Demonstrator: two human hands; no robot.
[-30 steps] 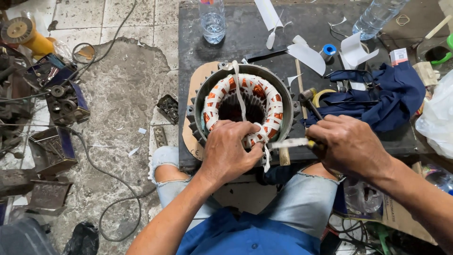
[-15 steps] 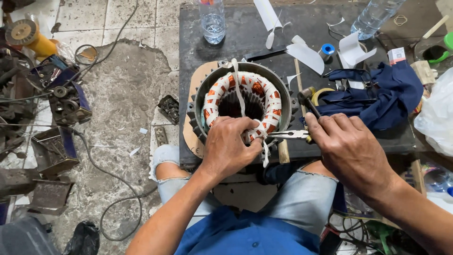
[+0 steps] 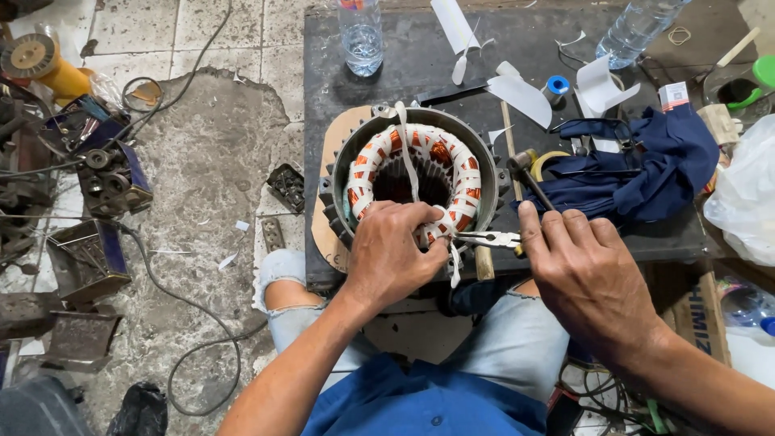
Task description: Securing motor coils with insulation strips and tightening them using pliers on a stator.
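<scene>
Stator winding (image 3: 413, 173) in its round metal housing (image 3: 343, 161) on the dark counter (image 3: 323, 73), mostly bound in white tape.
Left hand (image 3: 393, 254) clenches the near coil edge, some copper bare; right hand (image 3: 589, 278) grips pliers (image 3: 488, 239) on a tape tail. 2 clear bottles (image 3: 361, 32) stand capped, contents unclear.

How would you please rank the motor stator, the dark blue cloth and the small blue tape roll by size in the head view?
1. Motor stator, the largest.
2. Dark blue cloth, nearly as large; its folds make this unsure.
3. Small blue tape roll, clearly the smallest.
</scene>
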